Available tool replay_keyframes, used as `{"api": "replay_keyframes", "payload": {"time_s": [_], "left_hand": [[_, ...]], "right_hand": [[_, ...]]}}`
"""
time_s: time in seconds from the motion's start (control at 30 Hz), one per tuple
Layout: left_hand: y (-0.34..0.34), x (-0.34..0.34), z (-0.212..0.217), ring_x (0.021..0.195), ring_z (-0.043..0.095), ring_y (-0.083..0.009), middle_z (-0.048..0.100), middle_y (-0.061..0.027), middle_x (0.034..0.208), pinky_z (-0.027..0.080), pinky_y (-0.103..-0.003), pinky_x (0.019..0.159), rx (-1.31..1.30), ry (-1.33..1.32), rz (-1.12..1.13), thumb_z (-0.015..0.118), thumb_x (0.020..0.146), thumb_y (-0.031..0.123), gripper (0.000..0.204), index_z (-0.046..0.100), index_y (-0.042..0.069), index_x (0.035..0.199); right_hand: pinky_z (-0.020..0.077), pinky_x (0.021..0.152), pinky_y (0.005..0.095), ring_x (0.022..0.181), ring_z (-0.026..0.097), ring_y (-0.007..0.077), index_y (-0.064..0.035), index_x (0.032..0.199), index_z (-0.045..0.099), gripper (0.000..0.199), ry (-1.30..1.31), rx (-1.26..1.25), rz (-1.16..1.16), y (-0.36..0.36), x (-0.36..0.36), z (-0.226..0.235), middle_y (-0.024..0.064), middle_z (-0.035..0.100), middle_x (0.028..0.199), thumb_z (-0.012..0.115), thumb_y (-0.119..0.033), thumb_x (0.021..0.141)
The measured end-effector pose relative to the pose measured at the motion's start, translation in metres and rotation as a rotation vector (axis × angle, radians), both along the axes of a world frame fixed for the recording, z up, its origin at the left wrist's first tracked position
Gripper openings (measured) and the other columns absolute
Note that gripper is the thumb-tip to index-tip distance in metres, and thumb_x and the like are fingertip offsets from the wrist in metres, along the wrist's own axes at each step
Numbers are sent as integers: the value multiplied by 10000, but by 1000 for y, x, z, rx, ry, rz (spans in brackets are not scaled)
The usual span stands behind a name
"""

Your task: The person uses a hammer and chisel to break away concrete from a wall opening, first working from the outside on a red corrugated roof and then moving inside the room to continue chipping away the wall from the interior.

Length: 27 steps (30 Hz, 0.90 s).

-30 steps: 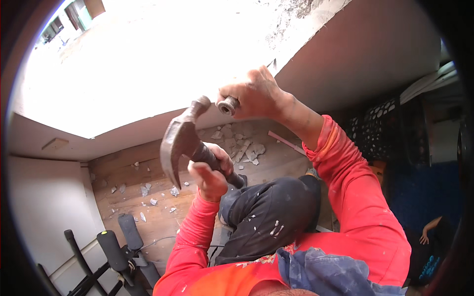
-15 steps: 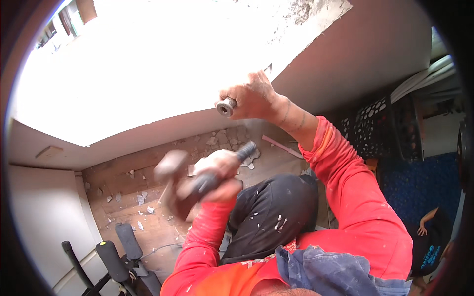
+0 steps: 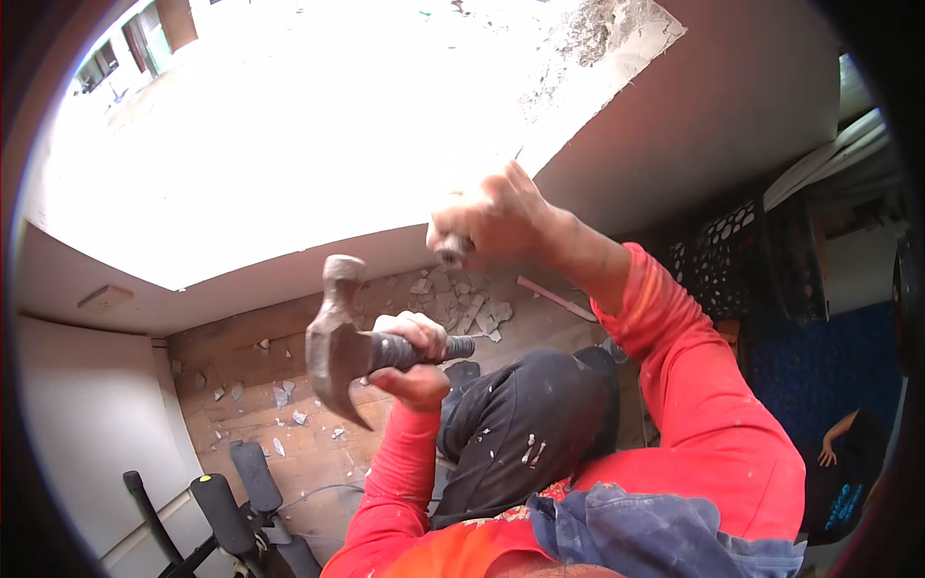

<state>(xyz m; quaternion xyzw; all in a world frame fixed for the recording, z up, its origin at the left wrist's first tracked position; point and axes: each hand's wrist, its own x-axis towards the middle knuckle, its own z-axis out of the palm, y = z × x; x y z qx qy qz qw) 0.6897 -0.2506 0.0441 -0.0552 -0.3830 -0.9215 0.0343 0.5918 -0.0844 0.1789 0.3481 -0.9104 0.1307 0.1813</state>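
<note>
My left hand (image 3: 421,381) is closed round the dark wrapped handle of a claw hammer (image 3: 332,347). The hammer's worn steel head points to the left, its curved claw downward and its striking face upward. Farther up and to the right, my right hand (image 3: 503,217) grips a metal chisel. The chisel's round butt end (image 3: 453,252) sticks out toward me, slightly blurred, and a thin dark part shows beyond the knuckles near the bright wall edge. Hammer and chisel are apart. Most of the chisel is hidden by my fingers.
A bright, overexposed wall opening (image 3: 289,144) with a rough broken edge (image 3: 617,67) lies ahead. Plaster chips (image 3: 491,316) litter the wooden floor. Padded equipment (image 3: 226,511) stands lower left, a black perforated crate (image 3: 727,231) right. Another person's hand (image 3: 827,453) shows at far right.
The hammer has turned in my left hand and shows sharply now, its head higher and more upright. My right hand has dropped slightly with the chisel, whose butt end tilts downward.
</note>
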Motion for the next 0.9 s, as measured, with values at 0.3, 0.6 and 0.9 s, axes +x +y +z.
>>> {"api": "replay_keyframes", "payload": {"time_s": [0.3,0.6,0.9], "left_hand": [[-11,-7,31,510,411,-146,437,-43,634,387,-285,481,96,170,70,399,845,909,844,461,68,846],[11,-4,17,492,517,-176,474,-36,555,458,-307,501,186,328,-4,593,955,582,580,485,81,683],[-4,3,-30,517,434,-132,419,-4,642,384,-286,475,-65,6,-20,392,891,869,772,452,99,896]], "right_hand": [[495,559,377,545,631,267,-210,739,725,59,-56,123,-194,12,-4,-4,20,658,622,690,-183,699],[494,519,386,546,636,292,-183,717,726,43,-56,88,-153,12,-11,3,48,652,611,708,-204,683],[491,513,392,556,635,270,-184,729,691,61,-170,35,144,26,11,-1,32,645,640,752,-179,726]]}}
